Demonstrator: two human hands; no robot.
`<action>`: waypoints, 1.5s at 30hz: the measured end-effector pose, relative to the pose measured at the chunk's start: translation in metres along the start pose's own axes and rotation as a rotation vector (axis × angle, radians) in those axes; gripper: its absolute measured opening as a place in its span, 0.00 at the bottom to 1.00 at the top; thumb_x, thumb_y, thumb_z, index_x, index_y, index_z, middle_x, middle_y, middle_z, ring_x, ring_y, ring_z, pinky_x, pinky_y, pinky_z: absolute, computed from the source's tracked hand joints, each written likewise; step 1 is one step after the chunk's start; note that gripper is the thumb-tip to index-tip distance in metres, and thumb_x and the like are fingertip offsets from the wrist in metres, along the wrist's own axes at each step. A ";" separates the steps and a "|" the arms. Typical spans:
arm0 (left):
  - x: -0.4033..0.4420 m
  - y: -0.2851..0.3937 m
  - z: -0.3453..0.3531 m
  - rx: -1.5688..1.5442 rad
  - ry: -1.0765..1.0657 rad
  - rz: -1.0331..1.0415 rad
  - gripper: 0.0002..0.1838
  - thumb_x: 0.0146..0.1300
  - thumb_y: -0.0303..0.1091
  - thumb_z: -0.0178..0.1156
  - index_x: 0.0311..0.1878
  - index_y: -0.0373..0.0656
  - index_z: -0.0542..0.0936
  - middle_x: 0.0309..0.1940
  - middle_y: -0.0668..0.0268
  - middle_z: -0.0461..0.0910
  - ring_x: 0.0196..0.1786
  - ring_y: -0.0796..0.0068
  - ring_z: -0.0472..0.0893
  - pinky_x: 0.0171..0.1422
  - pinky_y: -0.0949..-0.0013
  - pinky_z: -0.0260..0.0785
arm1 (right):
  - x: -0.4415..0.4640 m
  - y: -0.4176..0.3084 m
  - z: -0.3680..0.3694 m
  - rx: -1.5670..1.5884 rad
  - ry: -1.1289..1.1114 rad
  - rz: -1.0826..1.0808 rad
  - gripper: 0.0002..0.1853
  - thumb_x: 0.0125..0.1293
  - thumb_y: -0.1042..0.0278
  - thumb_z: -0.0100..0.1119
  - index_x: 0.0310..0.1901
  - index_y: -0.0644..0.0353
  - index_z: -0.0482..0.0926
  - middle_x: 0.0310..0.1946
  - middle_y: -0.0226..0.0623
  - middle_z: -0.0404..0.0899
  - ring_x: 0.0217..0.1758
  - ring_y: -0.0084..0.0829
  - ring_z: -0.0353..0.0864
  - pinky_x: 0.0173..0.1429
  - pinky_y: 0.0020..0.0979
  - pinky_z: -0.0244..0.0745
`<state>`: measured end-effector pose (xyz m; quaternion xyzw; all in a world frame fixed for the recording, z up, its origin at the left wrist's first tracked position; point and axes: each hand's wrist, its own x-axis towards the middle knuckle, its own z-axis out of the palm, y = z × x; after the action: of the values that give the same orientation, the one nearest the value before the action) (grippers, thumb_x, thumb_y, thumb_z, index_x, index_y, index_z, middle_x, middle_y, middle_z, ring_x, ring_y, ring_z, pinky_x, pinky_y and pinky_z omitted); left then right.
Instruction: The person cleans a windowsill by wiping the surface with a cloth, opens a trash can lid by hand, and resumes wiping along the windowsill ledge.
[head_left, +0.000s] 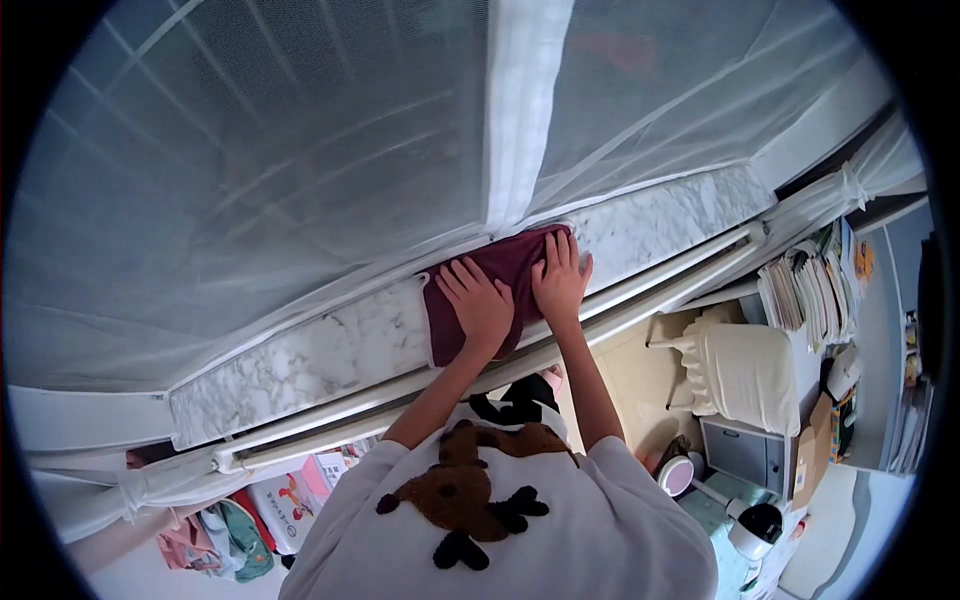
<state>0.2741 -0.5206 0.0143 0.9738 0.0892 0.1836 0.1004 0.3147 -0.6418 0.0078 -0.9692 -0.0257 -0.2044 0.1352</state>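
A dark maroon cloth (pixel 513 262) lies spread across the white-and-grey marble windowsill (pixel 345 340), its lower part hanging over the front edge. My left hand (pixel 480 305) rests flat on the left part of the cloth, fingers apart and pointing toward the window. On the right part, my right hand (pixel 561 280) presses down with its fingers extended, close to the cloth's right edge. Both palms face down, and the hands do not touch each other.
A sheer white curtain (pixel 330 180) covers the window behind the sill. White rails (pixel 640 290) run along the sill's front. At right are a cream-covered chair (pixel 745 370), stacked papers (pixel 810 285) and a grey cabinet (pixel 735 450). Clothes (pixel 235 540) lie at lower left.
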 end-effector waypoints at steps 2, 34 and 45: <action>0.002 0.011 0.005 0.010 0.006 -0.019 0.32 0.55 0.40 0.49 0.58 0.23 0.63 0.57 0.38 0.60 0.63 0.37 0.56 0.70 0.42 0.41 | 0.005 0.011 0.000 0.016 -0.012 -0.016 0.25 0.58 0.62 0.48 0.59 0.57 0.67 0.62 0.38 0.63 0.68 0.38 0.58 0.68 0.57 0.44; 0.041 0.182 0.073 0.159 0.096 -0.270 0.33 0.57 0.42 0.46 0.58 0.21 0.63 0.60 0.39 0.60 0.66 0.40 0.54 0.72 0.47 0.39 | 0.078 0.180 -0.026 0.075 -0.028 -0.297 0.24 0.56 0.54 0.55 0.53 0.56 0.72 0.45 0.40 0.69 0.53 0.40 0.66 0.61 0.52 0.53; 0.053 0.211 0.089 0.203 0.037 -0.311 0.34 0.58 0.43 0.44 0.59 0.20 0.61 0.61 0.37 0.57 0.68 0.39 0.51 0.72 0.46 0.36 | 0.082 0.198 -0.015 0.135 -0.028 -0.296 0.24 0.59 0.56 0.52 0.57 0.53 0.70 0.57 0.40 0.65 0.63 0.41 0.60 0.64 0.56 0.50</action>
<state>0.3849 -0.7272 -0.0013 0.9498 0.2585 0.1741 0.0269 0.4050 -0.8371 0.0045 -0.9464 -0.1836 -0.2062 0.1679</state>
